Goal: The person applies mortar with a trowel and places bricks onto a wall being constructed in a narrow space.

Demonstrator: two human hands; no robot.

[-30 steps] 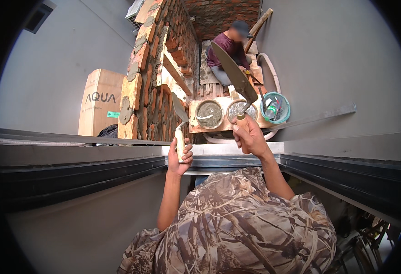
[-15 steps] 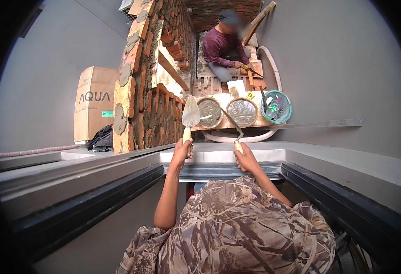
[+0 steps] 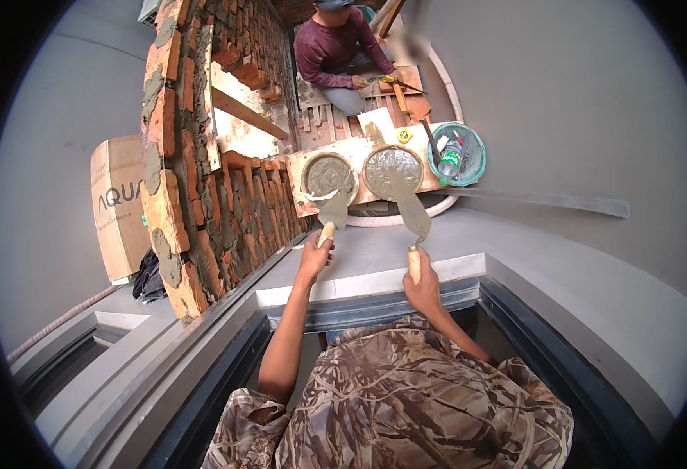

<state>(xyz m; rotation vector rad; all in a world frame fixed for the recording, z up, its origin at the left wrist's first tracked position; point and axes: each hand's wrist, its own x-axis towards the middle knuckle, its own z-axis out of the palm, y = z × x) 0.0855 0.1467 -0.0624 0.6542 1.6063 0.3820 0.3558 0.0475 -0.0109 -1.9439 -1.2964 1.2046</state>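
My left hand (image 3: pixel 315 256) is closed round the wooden handle of a trowel (image 3: pixel 333 213). That blade is coated in grey mortar and overlaps the near rim of the left round bucket (image 3: pixel 304 186). In my right hand (image 3: pixel 422 286) is a second trowel (image 3: pixel 412 217), gripped by its pale handle. Its long blade, smeared with mortar, points away from me and its tip overlaps the right bucket (image 3: pixel 366 181). Wet grey mortar (image 3: pixel 329 175) fills the left bucket, and a wetter-looking mix (image 3: pixel 394 166) lies in the right one. Whether the blades touch the mortar, I cannot tell.
A rough brick wall (image 3: pixel 168 148) with a timber-framed opening rises on the left. Beyond the buckets a co-worker (image 3: pixel 336 47) crouches by wood pieces. A teal bucket (image 3: pixel 476 144) holds a bottle; a metal bar (image 3: pixel 547 200) lies beside it. A window frame (image 3: pixel 367 289) crosses before me.
The view has shifted. My left trowel has swung from beside the left bucket to its near rim. My right trowel has turned, its blade face now showing. The co-worker's arms have moved apart.
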